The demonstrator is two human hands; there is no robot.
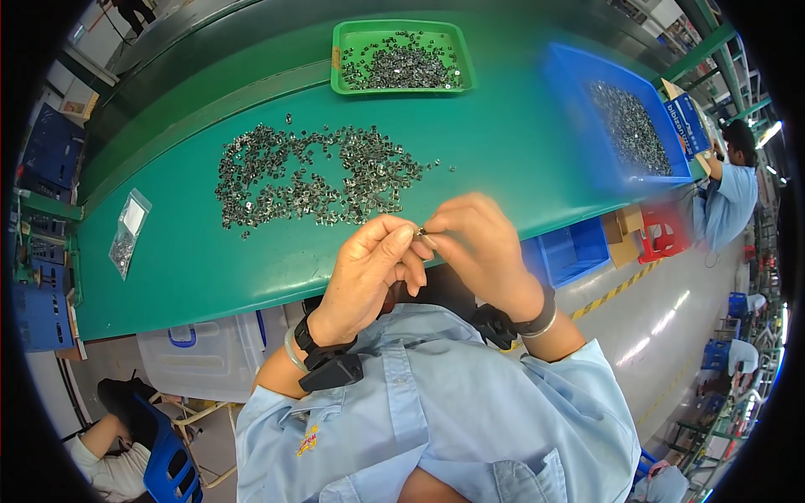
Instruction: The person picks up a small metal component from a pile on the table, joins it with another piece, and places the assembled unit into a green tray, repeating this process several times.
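My left hand (373, 264) and my right hand (480, 246) meet in front of my chest, above the near edge of the green table (201, 281). Both are closed in a pinch, fingertip to fingertip, on one small dark metal part (422, 232). Fingers cover most of that part, so its exact kind is hard to make out. Just beyond my hands, a broad spread of small shiny metal parts (369, 168) lies loose on the table. A green tray (338, 77) with more such parts stands at the far side.
A blue bin (579, 126) of small metal parts stands at the right end. A clear plastic bag (132, 230) lies at the left. Below the table are a blue crate (574, 251), a red stool (662, 235) and a clear lidded box (201, 356). Other people sit to either side.
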